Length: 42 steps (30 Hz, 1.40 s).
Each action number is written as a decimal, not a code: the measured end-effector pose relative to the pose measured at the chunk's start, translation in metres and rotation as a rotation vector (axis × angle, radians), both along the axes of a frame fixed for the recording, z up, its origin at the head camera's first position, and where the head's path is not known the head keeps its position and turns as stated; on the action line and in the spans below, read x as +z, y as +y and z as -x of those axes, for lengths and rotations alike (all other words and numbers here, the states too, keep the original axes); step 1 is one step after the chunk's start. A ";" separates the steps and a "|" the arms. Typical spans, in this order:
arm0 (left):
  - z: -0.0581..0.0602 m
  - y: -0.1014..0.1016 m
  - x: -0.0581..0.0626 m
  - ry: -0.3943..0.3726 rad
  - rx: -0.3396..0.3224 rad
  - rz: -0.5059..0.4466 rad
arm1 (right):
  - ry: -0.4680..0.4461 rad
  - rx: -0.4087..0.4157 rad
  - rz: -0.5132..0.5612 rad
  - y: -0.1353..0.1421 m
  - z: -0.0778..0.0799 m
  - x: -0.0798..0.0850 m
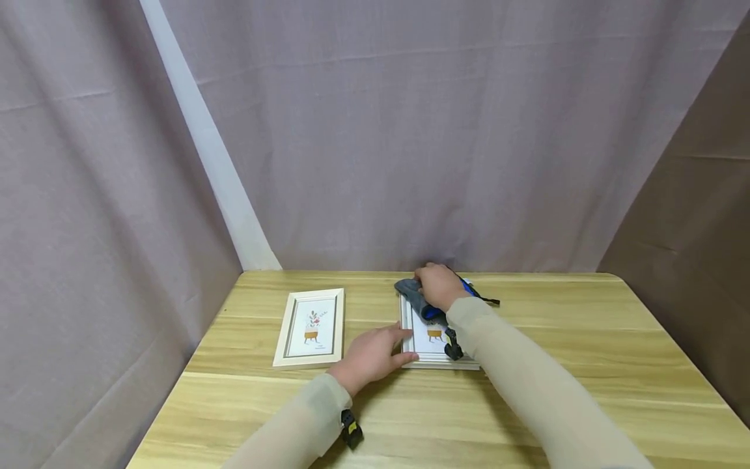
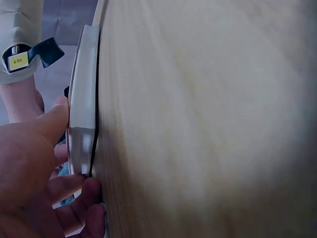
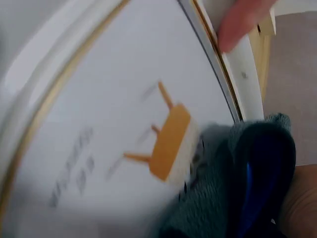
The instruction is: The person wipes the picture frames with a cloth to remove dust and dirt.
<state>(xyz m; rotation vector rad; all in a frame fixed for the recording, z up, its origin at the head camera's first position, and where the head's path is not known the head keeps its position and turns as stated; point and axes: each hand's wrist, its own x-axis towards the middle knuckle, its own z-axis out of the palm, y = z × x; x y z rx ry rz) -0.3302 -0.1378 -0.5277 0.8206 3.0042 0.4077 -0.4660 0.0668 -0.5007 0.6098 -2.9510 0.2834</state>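
A white picture frame [image 1: 439, 365] lies face up on the table, holding a print of an orange pot on thin legs. At its lower left corner my left hand [image 1: 370, 355] holds it, thumb near the bottom edge and fingers along the left side. The left wrist view shows the thumb against the frame's side [image 2: 83, 84] and the other fingers curled at the corner. My right hand [image 1: 441, 286] grips a dark grey cloth [image 1: 412, 297] with a blue side, over the frame's upper part. In the right wrist view the cloth [image 3: 210, 193] lies against the picture and hides its top.
Another, cream-coloured frame [image 1: 280, 355] with a similar plant print lies to the left on the wooden table [image 1: 586, 339]. A black strap end [image 1: 491, 301] sticks out beyond the right hand. Behind the table's back edge hangs a greyish curtain [image 1: 381, 163].
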 end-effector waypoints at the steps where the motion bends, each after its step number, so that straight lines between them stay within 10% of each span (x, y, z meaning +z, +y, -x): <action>1: 0.000 0.000 0.000 0.003 0.000 0.007 | 0.003 0.003 0.008 0.003 0.000 0.000; 17: 0.002 0.000 0.004 -0.015 0.033 0.034 | 0.051 -0.023 0.042 0.061 -0.003 0.003; 42: 0.007 -0.008 0.002 -0.034 -0.022 0.015 | 0.076 0.119 -0.052 0.064 -0.023 0.004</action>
